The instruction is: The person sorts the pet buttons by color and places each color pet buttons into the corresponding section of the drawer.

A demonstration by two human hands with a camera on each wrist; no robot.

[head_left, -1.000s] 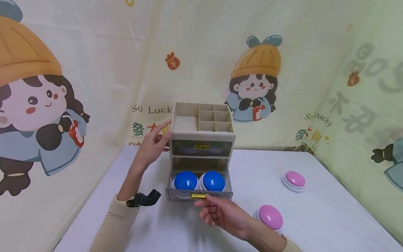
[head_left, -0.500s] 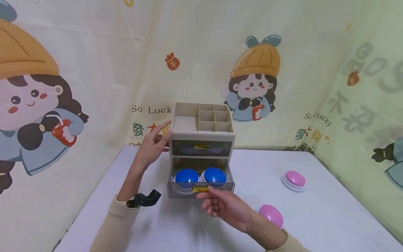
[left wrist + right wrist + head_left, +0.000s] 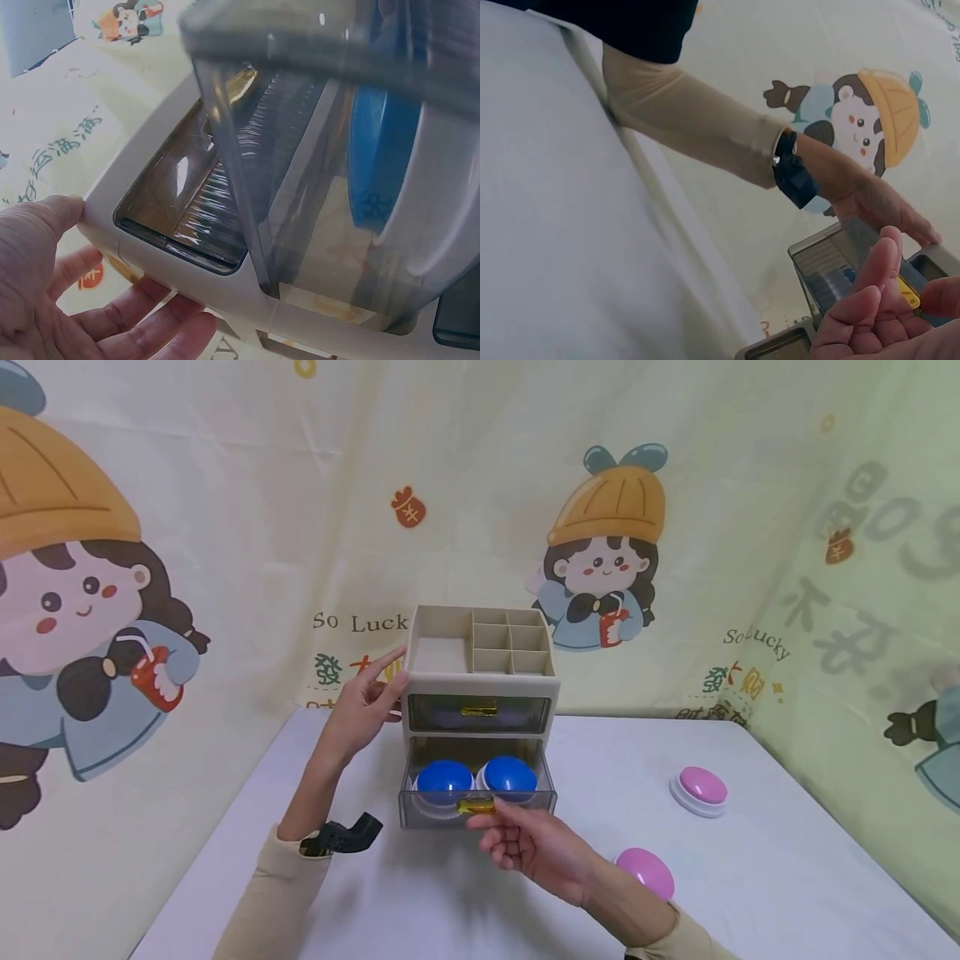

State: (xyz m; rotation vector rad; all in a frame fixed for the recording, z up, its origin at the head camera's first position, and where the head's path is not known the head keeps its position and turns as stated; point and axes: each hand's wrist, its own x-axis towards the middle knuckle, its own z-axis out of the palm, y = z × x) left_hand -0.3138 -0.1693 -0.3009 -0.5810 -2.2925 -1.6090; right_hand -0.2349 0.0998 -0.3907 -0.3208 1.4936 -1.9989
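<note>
A beige desktop drawer organizer (image 3: 482, 683) stands on the table, its lower clear drawer (image 3: 420, 812) pulled out. Two blue domed push buttons (image 3: 444, 779) with white bases sit side by side in that drawer. The right hand (image 3: 536, 852) pinches the drawer's gold handle (image 3: 476, 807) between thumb and fingers. At the organizer's left side rests the left hand (image 3: 362, 710), thumb at the front corner and fingers fairly straight along the side. In the left wrist view, those fingertips (image 3: 191, 330) touch the organizer's wall. The upper drawer (image 3: 450, 713) is closed.
Two pink domed push buttons lie on the white table to the right: one farther back (image 3: 701, 787), one nearer (image 3: 647, 872), partly behind the right forearm. The organizer's top has open compartments (image 3: 442, 647). A cartoon-printed curtain (image 3: 465, 552) hangs behind and at both sides.
The lower drawer's front has risen and its face shows taller, with the right hand moving slightly up along with the handle. The left hand stays in place on the organizer.
</note>
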